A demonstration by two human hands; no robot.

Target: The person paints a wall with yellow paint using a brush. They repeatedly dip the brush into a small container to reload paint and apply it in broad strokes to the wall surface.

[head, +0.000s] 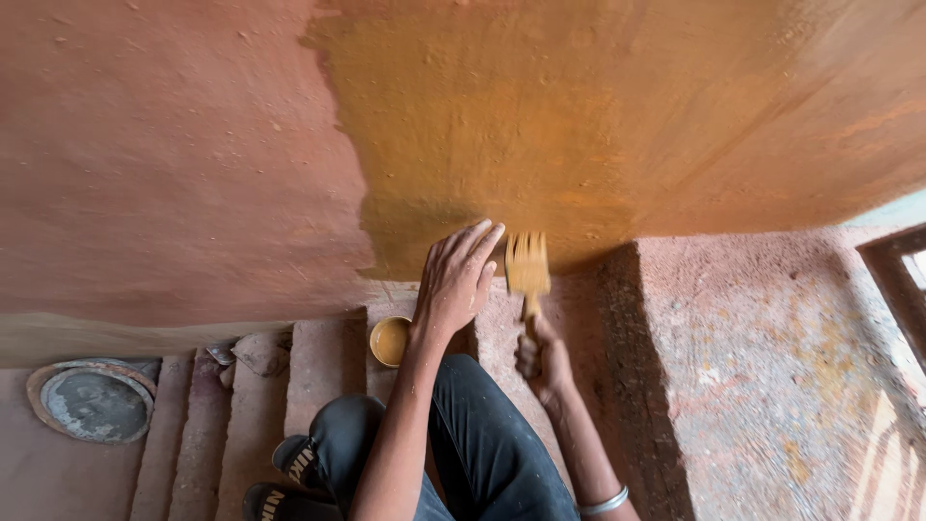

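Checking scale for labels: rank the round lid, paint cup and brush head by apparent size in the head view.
1. Round lid, clearly largest.
2. Brush head and paint cup look alike; the cup is partly hidden by the left hand, so no ranking.

The paint cup [390,341] sits just left of the left hand [457,279], and the wrist and forearm cover its right edge. The brush [527,264] is blurred, so its bristles cannot be made out singly; the lower part of its handle is hidden inside the right hand [542,362]. Below the cup, both sandals [294,457] are partly covered by the dark trousers [482,444], and the nearer one is cut off by the bottom edge. Far right of the cup, a window frame [902,280] is cut off by the right edge.
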